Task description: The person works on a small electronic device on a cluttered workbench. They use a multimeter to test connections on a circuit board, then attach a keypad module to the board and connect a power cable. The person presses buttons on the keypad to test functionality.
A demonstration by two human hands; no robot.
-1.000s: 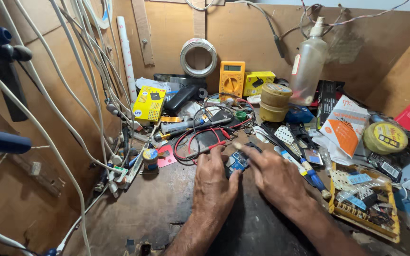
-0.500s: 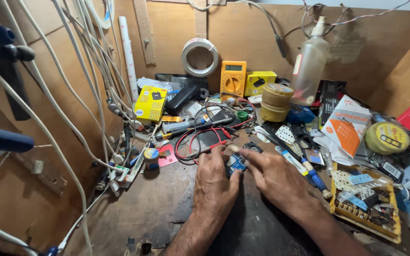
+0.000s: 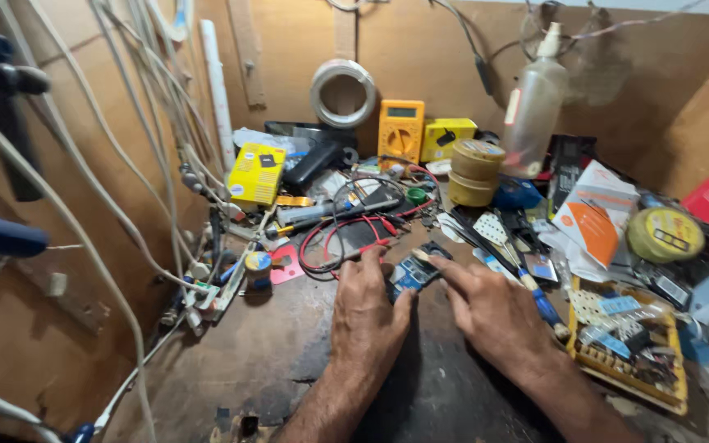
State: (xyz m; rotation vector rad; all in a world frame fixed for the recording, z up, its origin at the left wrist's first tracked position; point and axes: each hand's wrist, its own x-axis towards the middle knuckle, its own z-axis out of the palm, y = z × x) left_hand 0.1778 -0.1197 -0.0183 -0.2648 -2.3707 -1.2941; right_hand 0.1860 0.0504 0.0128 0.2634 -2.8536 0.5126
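Note:
A small blue circuit board [image 3: 414, 271] lies on the dark wooden workbench [image 3: 289, 353]. My left hand [image 3: 367, 316] rests flat beside it, the thumb and forefinger pressing on its left edge. My right hand [image 3: 490, 308] holds a thin brush-like tool [image 3: 425, 256] whose pale tip touches the top of the board. Both forearms come in from the bottom of the view.
Red and black test leads [image 3: 346, 234] coil behind the board. A yellow multimeter [image 3: 400, 131], tape rolls [image 3: 475, 171], a plastic squeeze bottle [image 3: 533, 107], a yellow box [image 3: 257, 174] and a parts tray [image 3: 629, 344] crowd the back and right. White cables [image 3: 125, 180] hang at left.
Both hands stay on the board, with only slight shifts of the fingers. The tool tip has moved a little across the board.

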